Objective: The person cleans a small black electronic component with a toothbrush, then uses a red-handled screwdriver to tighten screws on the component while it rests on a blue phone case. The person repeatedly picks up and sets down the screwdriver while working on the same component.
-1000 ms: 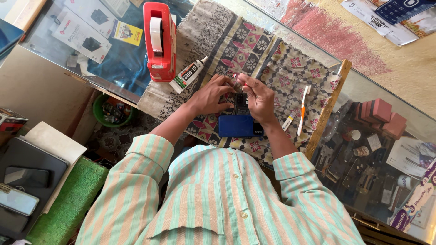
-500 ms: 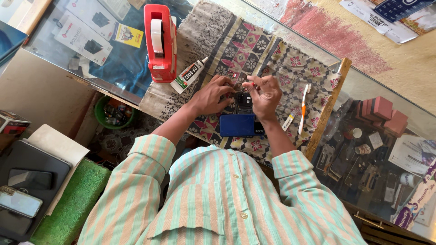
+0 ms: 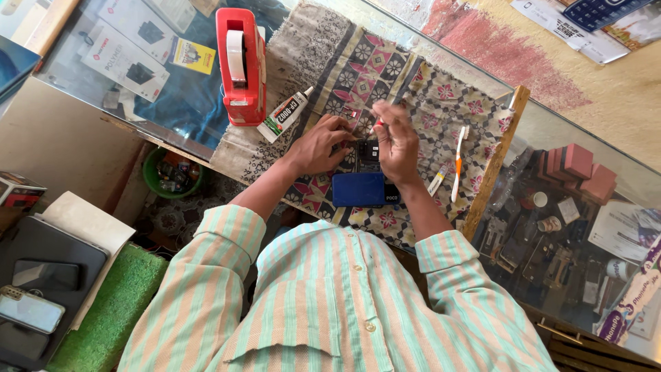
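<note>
— What sits at the far left of the cloth (image 3: pixel 323 48)?
— A red tape dispenser (image 3: pixel 241 65), upright, with a glue tube (image 3: pixel 284 114) just beside its right side, lying aslant.
— And toward the cloth's right edge?
— An orange-and-white toothbrush (image 3: pixel 457 164) lying near the wooden strip (image 3: pixel 494 165).
— Under the glass counter (image 3: pixel 103 83)?
— Boxes (image 3: pixel 124 58) at the left, pink blocks (image 3: pixel 571 164) at the right.
— Below the counter's left end?
— A green bowl (image 3: pixel 172 176), a green mat (image 3: pixel 103 310), and two phones (image 3: pixel 31 310) on a dark tray (image 3: pixel 41 241).

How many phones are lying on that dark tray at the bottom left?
2: a dark phone nearer the middle of the black flat tray, and a light, shiny phone below it at the left edge. More may lie outside the frame.
</note>
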